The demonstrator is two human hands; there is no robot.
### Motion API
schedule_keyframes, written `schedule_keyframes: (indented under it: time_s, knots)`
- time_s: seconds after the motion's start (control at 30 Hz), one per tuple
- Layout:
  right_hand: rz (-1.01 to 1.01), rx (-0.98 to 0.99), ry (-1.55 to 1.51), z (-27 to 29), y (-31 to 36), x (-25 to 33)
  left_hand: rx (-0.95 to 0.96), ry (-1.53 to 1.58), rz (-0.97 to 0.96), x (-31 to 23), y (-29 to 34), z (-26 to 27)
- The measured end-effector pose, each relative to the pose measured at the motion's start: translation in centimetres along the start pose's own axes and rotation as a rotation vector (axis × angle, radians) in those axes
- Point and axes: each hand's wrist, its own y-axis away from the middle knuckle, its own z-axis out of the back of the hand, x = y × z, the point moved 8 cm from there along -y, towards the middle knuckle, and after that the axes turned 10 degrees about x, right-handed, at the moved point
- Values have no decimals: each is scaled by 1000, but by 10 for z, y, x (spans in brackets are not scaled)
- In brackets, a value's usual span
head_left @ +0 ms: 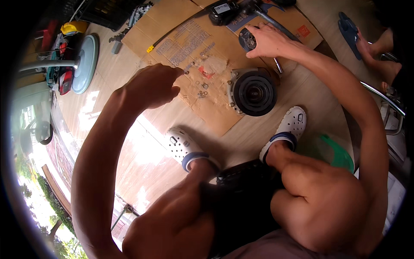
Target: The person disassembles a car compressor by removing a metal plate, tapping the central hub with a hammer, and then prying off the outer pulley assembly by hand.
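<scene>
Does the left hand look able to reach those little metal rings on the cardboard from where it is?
Probably yes: the left hand is just left of the small metal rings, which lie uncovered on the cardboard, and nothing visible stands between.

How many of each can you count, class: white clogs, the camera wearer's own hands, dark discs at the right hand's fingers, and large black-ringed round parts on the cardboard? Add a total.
White clogs: 2
Wearer's hands, left and right: 2
Dark disc: 1
Large black-ringed part: 1
Total: 6
</scene>
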Motion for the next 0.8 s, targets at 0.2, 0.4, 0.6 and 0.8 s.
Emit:
schedule_keyframes:
  time_s: [0.2,0.4,0.6,0.8]
  knots:
    - [-26,-73,-11,-29,-45,13,-8,390,-116,-17,18,-44]
    - [-6,-78,12,-61,-71,23,-211,1135,-139,-54,-15,-98]
    - [0,-215,-77,-67,-68,22,-382,1476,-222,-82,-46,-127]
    - [28,-424,-364,-58,-28,-11,-445,1379,-318,-92,-43,-111]
